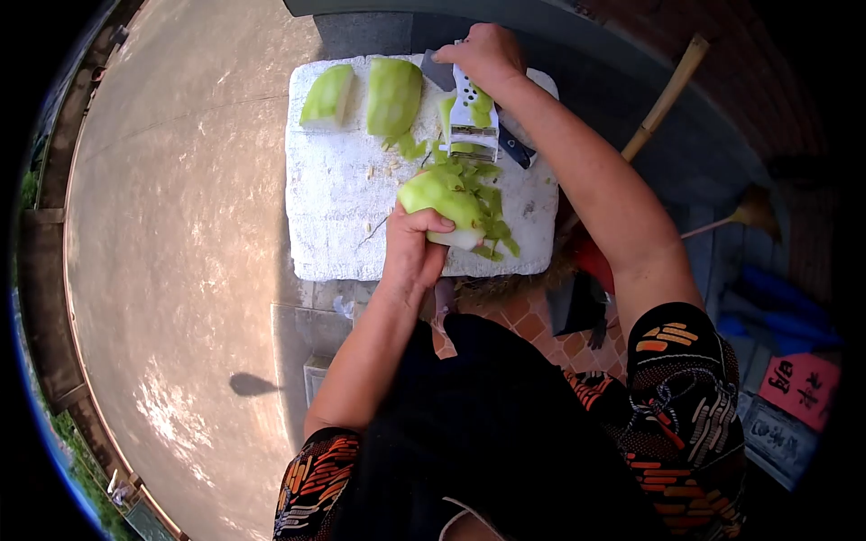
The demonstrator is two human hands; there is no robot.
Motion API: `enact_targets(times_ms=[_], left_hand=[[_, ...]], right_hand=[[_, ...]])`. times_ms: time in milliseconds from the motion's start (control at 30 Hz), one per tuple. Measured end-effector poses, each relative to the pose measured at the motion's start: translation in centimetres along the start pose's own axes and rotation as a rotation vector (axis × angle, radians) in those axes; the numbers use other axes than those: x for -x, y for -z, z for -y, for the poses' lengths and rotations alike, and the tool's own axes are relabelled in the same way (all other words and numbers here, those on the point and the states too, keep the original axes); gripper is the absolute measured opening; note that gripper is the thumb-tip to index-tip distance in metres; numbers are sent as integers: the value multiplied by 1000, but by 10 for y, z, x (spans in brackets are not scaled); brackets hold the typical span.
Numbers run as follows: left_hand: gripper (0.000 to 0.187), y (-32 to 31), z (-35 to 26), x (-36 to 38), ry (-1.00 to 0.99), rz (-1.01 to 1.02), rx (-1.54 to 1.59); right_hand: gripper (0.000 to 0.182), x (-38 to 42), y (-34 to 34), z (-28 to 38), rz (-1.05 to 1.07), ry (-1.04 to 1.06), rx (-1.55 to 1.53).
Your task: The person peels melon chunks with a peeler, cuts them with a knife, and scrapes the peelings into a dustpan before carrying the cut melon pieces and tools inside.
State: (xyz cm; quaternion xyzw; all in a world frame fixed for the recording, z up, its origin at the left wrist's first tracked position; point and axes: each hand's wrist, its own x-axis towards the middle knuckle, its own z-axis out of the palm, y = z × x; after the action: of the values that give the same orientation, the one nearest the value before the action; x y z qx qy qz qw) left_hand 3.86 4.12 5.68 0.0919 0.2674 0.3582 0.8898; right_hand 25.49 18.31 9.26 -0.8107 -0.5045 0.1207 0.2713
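My left hand [418, 242] grips a peeled light-green melon piece [444, 200] over the front part of the white board [334, 198]. My right hand [487, 61] is closed on a white peeler [471, 113] at the board's back right, its blade end pointing toward the held piece. Green peelings [492, 212] lie beside and behind that piece. Two more green pieces, a smaller one [327, 95] and a larger one [394, 96], rest at the back left. A knife with a dark handle [516, 146] lies partly hidden beneath the right forearm and peeler.
A bamboo pole [666, 97] leans beyond the board on the right. Blue material [780, 307] and a pink sign [801, 389] are at the far right. Concrete ground [180, 225] extends on the left.
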Motion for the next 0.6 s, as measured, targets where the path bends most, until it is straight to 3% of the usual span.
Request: enact_targets(times_ms=[167, 333, 600], left_hand=[[81, -15, -15, -4, -91, 90, -114], [86, -27, -18, 19, -61, 66, -168], [86, -21, -10, 35, -88, 108, -177]], right_hand=[[42, 41, -12, 32, 171, -19, -68], [40, 47, -21, 26, 238, -36, -84], [46, 1, -14, -1, 93, -56, 67]])
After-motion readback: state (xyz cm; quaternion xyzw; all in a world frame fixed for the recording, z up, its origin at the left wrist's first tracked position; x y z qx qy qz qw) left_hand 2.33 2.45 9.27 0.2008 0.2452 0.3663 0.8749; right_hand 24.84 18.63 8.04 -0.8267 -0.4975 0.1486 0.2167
